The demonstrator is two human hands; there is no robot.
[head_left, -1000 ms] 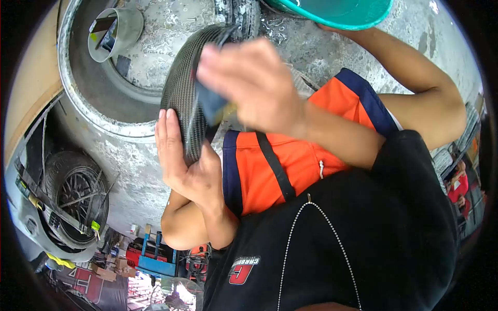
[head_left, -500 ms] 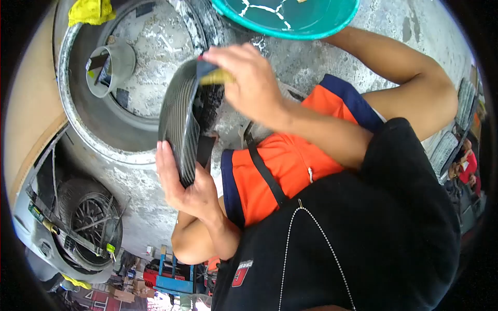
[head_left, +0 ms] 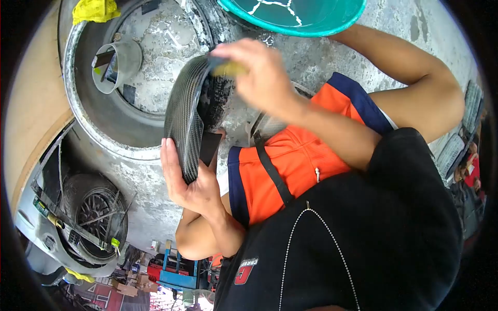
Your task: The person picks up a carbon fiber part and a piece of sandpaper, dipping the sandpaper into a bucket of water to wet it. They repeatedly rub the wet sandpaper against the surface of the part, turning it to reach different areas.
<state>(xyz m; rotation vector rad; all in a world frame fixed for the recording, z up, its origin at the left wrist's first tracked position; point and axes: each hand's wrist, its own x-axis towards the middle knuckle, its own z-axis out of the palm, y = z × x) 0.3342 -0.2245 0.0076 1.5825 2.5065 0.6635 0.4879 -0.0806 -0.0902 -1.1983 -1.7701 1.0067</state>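
My left hand (head_left: 194,189) grips the lower end of a curved carbon-fibre part (head_left: 182,114), thumb on one side and fingers on the other. The part is dark, glossy and woven-patterned, tilted upright over the tub's rim. At its top end my right hand (head_left: 262,78), blurred by motion, holds a sanding block (head_left: 227,69), yellow with a dark face, against the part's edge. A dark flat strip (head_left: 209,147) shows behind the part, beside my left hand.
A large round tub (head_left: 116,147) holds a grey cup (head_left: 127,65) with flat pieces in it. A yellow cloth (head_left: 96,10) hangs on its rim. A green basin (head_left: 311,26) of water stands near my leg. A wheel (head_left: 96,217) lies at the lower left.
The part has turned slightly, so more of its woven outer face shows. My right hand and the block have shifted a little to the right in view; the whole view has shifted slightly too.
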